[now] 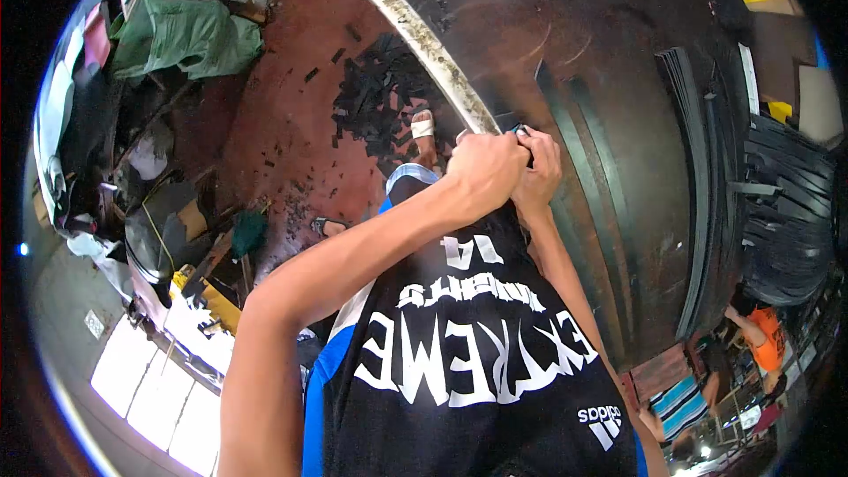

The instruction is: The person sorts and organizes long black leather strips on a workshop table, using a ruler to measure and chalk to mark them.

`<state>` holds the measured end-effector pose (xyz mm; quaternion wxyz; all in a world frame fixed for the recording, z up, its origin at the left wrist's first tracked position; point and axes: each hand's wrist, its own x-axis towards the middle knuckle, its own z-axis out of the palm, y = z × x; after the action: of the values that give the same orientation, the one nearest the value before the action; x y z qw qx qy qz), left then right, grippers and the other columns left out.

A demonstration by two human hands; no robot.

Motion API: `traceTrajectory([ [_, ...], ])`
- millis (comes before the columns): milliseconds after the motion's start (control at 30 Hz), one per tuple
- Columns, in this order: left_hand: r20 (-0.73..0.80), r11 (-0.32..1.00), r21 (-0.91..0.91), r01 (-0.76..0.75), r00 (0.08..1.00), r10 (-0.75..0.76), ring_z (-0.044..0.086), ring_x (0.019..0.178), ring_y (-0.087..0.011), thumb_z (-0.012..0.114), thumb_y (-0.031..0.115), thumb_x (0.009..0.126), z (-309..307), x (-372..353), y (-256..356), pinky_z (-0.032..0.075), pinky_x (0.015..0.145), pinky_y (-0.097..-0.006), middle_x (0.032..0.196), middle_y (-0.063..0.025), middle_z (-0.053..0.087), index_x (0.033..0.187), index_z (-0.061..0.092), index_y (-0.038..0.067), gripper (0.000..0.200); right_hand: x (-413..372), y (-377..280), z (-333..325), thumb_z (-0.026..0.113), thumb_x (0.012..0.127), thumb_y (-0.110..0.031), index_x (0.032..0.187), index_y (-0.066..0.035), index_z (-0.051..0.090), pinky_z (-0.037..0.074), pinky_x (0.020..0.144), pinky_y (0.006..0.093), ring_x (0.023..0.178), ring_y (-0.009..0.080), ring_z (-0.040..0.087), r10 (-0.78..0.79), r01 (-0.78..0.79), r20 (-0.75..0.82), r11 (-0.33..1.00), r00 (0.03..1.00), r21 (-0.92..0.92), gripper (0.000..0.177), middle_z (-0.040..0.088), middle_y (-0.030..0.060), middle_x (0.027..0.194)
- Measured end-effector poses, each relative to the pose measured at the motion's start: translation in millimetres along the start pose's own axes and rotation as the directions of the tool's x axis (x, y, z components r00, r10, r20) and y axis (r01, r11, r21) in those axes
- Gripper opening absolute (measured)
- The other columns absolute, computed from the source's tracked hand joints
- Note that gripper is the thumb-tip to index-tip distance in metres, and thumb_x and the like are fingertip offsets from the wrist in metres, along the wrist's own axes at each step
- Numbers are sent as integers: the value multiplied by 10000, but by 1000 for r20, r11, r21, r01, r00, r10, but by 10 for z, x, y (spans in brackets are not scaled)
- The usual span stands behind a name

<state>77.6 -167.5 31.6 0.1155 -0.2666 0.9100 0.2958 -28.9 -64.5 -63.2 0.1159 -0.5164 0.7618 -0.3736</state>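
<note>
Both my hands meet in front of my chest, at the near edge of a dark table (pixel 495 26). My left hand (pixel 486 162) is closed in a fist beside the end of the table's pale, worn edge strip (pixel 433 53); what it grips is hidden. Right against it, my right hand (pixel 541 166) has its fingers curled round a small dark thing, too covered to name. Long dark flat strips (pixel 587 141) lie on the tabletop just right of my hands.
A stack of long black strips (pixel 698 168) lies further right, by a large bundle of black strips (pixel 786 212). Black offcuts (pixel 375 93) litter the red floor. Green cloth (pixel 185 35) is at upper left. A person in orange (pixel 767 340) is at lower right.
</note>
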Motion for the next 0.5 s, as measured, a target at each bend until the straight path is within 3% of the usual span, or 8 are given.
traceTrajectory([
  [33,-51,1000,11,-13,999,13,710,626,-328,612,118,823,5,2,6,564,534,-411,730,-179,692,1009,626,-45,248,7,10,9,794,720,-80,933,-66,650,521,805,392,952,311,648,3,-3,-4,1000,1000,-7,258,691,102,1031],
  [133,-53,999,10,39,998,-39,714,647,-331,610,114,822,90,-78,-33,566,545,-403,737,-173,691,1034,608,-49,267,-29,7,32,778,732,-79,937,-63,652,521,813,404,951,317,648,14,-14,-22,1000,1000,-11,240,690,111,1023],
  [167,-17,993,-48,112,993,-113,701,635,-333,614,121,822,156,-135,-100,559,525,-416,752,-154,677,1210,578,-10,411,-32,5,27,775,731,-74,935,-63,652,520,816,408,950,318,648,19,-19,-16,1000,1000,-18,239,689,112,1021],
  [200,-29,993,-47,103,994,-105,701,635,-333,614,121,822,267,-242,-175,559,525,-416,752,-154,677,1210,578,-10,411,-21,7,19,772,729,-68,934,-64,652,520,819,412,950,318,648,23,-23,-12,999,1000,-27,237,688,112,1018],
  [267,-227,996,-87,32,973,-51,705,680,-334,598,138,829,600,-504,-342,573,550,-427,861,-198,673,1388,508,80,569,-19,-2,0,770,723,-56,943,-70,651,519,822,411,947,316,647,20,-20,1,999,1000,-37,250,686,104,1022],
  [300,-191,996,-86,33,980,-49,686,648,-346,601,135,828,789,-551,-448,568,534,-444,864,-208,664,1499,392,136,703,-18,-4,10,770,721,-58,951,-76,651,518,823,408,948,315,646,21,-21,-4,999,1000,-45,259,685,99,1024],
  [400,-273,996,-85,11,961,-34,680,640,-352,597,123,829,856,-565,-469,565,534,-446,868,-208,663,1492,414,162,689,-44,-7,0,769,718,-66,965,-85,651,518,823,403,950,313,643,31,-31,-13,998,999,-47,274,683,91,1028],
  [500,-209,996,-86,11,978,-28,694,670,-359,591,98,828,495,-469,-325,561,543,-438,833,-220,673,1428,458,60,615,-43,7,1,771,714,-79,969,-92,650,519,823,400,952,312,642,22,-23,-15,999,1000,-27,282,681,87,1031],
])
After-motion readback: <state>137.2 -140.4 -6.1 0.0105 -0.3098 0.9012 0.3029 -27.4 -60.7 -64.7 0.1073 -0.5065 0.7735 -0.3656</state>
